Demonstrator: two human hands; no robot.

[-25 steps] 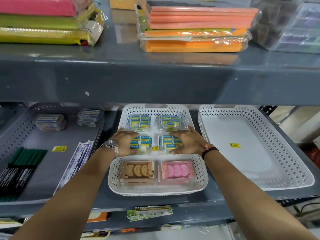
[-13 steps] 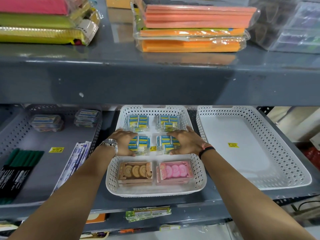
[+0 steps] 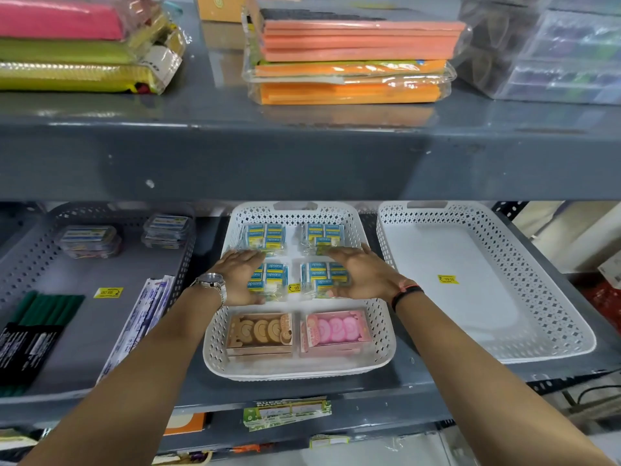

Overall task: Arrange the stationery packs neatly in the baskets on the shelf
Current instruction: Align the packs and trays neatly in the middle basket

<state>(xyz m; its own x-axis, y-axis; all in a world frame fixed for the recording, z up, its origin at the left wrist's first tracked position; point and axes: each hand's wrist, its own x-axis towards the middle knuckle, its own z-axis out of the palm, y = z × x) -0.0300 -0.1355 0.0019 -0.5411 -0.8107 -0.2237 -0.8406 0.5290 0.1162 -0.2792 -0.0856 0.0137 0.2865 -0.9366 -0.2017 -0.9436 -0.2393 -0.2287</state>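
Note:
A white perforated basket (image 3: 215,351) on the grey shelf holds several blue-and-yellow eraser packs in two rows. A brown swirl box (image 3: 260,334) and a pink swirl box (image 3: 336,332) sit at its front. My left hand (image 3: 240,275), watch on the wrist, cups the outer left side of the near-left eraser pack (image 3: 274,279). My right hand (image 3: 361,275) cups the outer right side of the near-right eraser pack (image 3: 321,275). Both hands press against the packs with fingers extended. The far packs (image 3: 265,233) lie untouched.
A white basket (image 3: 571,338) with only a yellow price sticker stands to the right. A grey basket (image 3: 20,257) on the left holds green markers (image 3: 43,307), clear boxes and a long packet. Wrapped coloured foam sheets (image 3: 353,58) lie on the shelf above.
Both hands have drawn slightly inward around the two near eraser packs. The view has shifted a little; the packs stay in their rows.

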